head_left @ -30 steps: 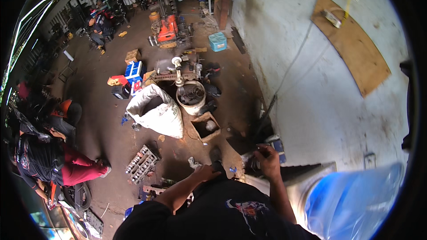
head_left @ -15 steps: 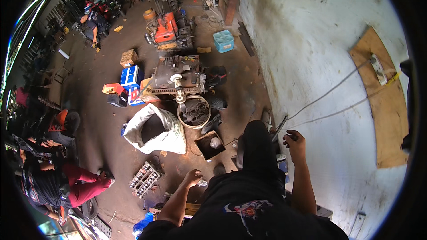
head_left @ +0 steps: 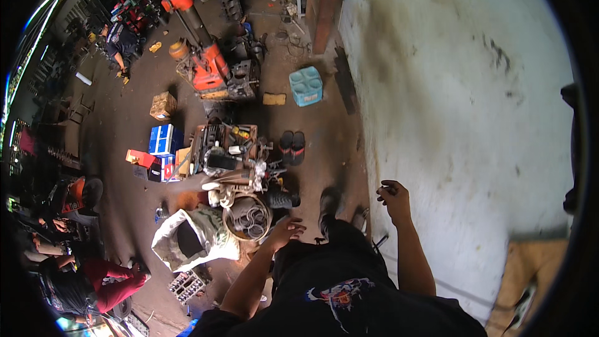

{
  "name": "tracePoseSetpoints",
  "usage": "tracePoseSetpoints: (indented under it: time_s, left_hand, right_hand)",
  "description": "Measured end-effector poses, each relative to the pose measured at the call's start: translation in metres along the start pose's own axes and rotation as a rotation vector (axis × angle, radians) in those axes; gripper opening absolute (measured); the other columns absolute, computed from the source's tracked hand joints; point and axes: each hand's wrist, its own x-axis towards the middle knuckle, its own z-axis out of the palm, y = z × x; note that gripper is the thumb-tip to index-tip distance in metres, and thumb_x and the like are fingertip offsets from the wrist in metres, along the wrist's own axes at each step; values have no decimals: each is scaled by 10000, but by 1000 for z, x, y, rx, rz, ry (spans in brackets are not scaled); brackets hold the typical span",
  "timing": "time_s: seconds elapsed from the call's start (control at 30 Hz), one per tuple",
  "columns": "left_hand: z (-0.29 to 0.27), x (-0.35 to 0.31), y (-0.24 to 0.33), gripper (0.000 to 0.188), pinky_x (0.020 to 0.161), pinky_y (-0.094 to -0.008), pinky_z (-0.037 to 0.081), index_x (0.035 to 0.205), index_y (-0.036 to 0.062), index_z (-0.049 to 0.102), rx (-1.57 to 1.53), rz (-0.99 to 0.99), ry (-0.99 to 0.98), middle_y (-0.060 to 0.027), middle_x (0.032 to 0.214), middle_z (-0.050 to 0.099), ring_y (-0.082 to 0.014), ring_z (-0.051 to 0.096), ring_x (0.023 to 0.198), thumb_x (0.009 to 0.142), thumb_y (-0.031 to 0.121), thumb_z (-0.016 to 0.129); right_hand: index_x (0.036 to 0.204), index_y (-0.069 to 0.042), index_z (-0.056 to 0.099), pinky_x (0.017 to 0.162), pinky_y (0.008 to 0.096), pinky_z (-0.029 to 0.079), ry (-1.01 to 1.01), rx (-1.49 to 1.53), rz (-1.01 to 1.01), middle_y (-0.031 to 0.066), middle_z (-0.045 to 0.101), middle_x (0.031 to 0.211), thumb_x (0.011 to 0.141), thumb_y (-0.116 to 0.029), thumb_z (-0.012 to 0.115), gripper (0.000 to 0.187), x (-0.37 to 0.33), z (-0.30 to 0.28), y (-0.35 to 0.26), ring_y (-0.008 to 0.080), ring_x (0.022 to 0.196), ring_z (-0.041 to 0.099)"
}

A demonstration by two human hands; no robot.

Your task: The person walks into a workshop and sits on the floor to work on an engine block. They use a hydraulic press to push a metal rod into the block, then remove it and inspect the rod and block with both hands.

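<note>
My left hand (head_left: 286,232) hangs in front of my body, close to a round bin of metal rings (head_left: 268,217). Its fingers are loosely bent and apart, and I see nothing in them. My right hand (head_left: 395,202) is raised beside the pale wall (head_left: 449,150), not touching it as far as I can tell. Its thumb and fingers are drawn together around something too small to make out. Below and between my hands, my dark shoe (head_left: 329,201) is on the floor.
A white sack (head_left: 218,246) stands left of the bin. Beyond lies a low bench of engine parts and tools (head_left: 198,150), with sandals (head_left: 292,148) beside it. Boxes (head_left: 163,140), a blue crate (head_left: 306,86) and an orange machine (head_left: 209,68) stand farther off. People (head_left: 115,281) work at left.
I have moved forward along the wall, so the bench and bin appear nearer and the sandals show. My left hand has come up and its fingers have spread; my right stays raised.
</note>
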Motion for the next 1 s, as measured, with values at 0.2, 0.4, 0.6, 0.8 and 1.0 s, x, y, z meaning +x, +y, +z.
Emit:
tracePoseSetpoints:
  time_s: [0.2, 0.4, 0.6, 0.8, 1.0]
  left_hand:
    - [25, 114, 143, 475, 848, -337, 553, 1329, -8, 484, 136, 105, -35, -161, 1187, 664, -208, 676, 975, 872, -63, 603]
    - [3, 204, 231, 441, 765, -353, 586, 1251, -41, 563, 159, 108, 67, -128, 983, 647, -252, 701, 894, 822, -62, 665]
    - [-69, 333, 315, 444, 785, -289, 536, 1165, 6, 662, 296, 338, 4, -53, 894, 672, -164, 648, 820, 736, -15, 772]
    - [-116, 425, 470, 404, 824, -314, 524, 1170, 6, 663, 250, 237, 212, -89, 1003, 714, -176, 657, 928, 779, 17, 764]
    - [-153, 414, 555, 350, 783, -294, 540, 1125, -20, 676, 233, 431, 479, -56, 914, 701, -134, 654, 853, 778, -3, 715]
  right_hand:
    - [1161, 34, 614, 600, 252, 477, -36, 13, -19, 92, 699, 874, 891, -95, 672, 305, 102, -13, -65, 139, 687, 646]
    - [1150, 43, 622, 613, 261, 485, -75, 85, 26, 111, 705, 884, 891, -81, 667, 291, 193, 6, -81, 159, 705, 655]
    - [1137, 25, 625, 586, 251, 480, -137, 125, -6, 98, 693, 858, 874, -46, 671, 276, 368, 75, -157, 144, 677, 647]
    - [1160, 11, 617, 602, 263, 489, -343, 33, -250, 83, 683, 868, 897, -60, 670, 278, 544, 145, -301, 140, 696, 649]
    - [1176, -25, 591, 575, 264, 481, -305, 261, -4, 91, 672, 903, 887, -66, 666, 301, 671, 196, -372, 173, 672, 627]
